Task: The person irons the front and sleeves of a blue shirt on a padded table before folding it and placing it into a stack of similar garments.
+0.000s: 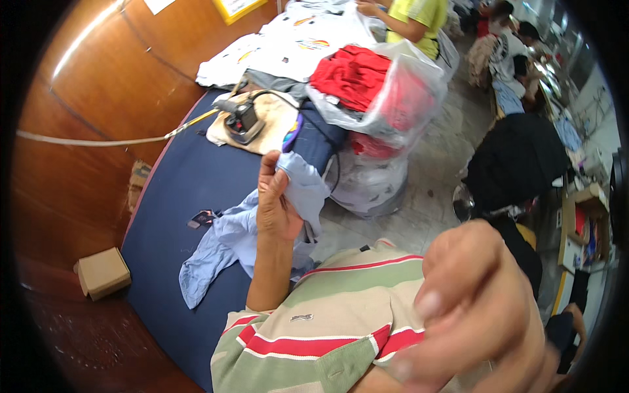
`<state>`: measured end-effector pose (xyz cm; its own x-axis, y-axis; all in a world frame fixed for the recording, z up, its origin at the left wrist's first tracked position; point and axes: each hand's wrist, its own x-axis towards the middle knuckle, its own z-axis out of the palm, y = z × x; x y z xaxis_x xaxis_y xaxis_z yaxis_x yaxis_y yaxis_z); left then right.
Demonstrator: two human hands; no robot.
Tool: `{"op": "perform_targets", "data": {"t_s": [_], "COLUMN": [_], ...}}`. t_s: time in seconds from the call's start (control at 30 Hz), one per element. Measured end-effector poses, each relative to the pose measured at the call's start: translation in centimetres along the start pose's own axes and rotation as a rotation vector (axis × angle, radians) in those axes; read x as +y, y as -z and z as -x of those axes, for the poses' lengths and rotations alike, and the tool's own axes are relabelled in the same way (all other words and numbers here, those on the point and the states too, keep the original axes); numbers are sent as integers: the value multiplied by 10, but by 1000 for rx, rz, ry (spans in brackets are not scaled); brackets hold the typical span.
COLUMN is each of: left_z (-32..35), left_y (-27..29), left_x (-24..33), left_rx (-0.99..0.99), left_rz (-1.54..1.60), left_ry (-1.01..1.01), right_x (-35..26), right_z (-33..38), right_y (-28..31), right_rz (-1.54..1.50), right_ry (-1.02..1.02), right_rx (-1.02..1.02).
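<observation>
My left hand [278, 206] is raised above the blue-covered table, thumb and fingers closed on the edge of a light blue garment [239, 226]. The cloth hangs in folds behind the hand, and one narrow end spreads over the table. Close to the camera on the right, my right hand [481, 308] is slightly blurred. Its fingers are bent with a gap between them, and nothing shows in it. A dark iron [244, 122] with a cord rests on a stained cream cloth pad [272, 124] beyond my left hand.
The table [173, 262] carries a small dark item [202, 219] and white printed garments [282, 42]. A clear bag of red garments [409, 92] stands at its right side. A cardboard box [103, 273] sits left. A person in yellow [416, 26] works at the far end.
</observation>
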<state>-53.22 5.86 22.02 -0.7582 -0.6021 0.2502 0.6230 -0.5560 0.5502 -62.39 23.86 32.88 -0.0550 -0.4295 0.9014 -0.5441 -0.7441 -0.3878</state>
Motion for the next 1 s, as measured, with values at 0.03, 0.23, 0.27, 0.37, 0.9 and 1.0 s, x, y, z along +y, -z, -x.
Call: {"op": "perform_targets", "data": {"t_s": [0.03, 0.23, 0.27, 0.37, 0.9, 1.0], "left_z": [-3, -48, -57, -85, -276, -310], "left_y": [-19, -112, -124, -166, -245, -260], "left_x": [-12, -89, -97, -122, -294, -356], "left_rx": [-18, -64, -102, -181, -558, -566], "left_rz": [3, 0, 3, 6, 461, 709], "left_ry": [2, 39, 23, -6, 565, 694], "right_x": [-17, -70, -73, -82, 33, 43], "right_z": [2, 31, 36, 45, 50, 47], "right_y": [16, 102, 113, 142, 303, 320], "right_rz": [20, 170, 182, 245, -584, -538], "right_ry": [62, 174, 178, 190, -18, -82], "right_rx": [-13, -1, 11, 51, 116, 306]}}
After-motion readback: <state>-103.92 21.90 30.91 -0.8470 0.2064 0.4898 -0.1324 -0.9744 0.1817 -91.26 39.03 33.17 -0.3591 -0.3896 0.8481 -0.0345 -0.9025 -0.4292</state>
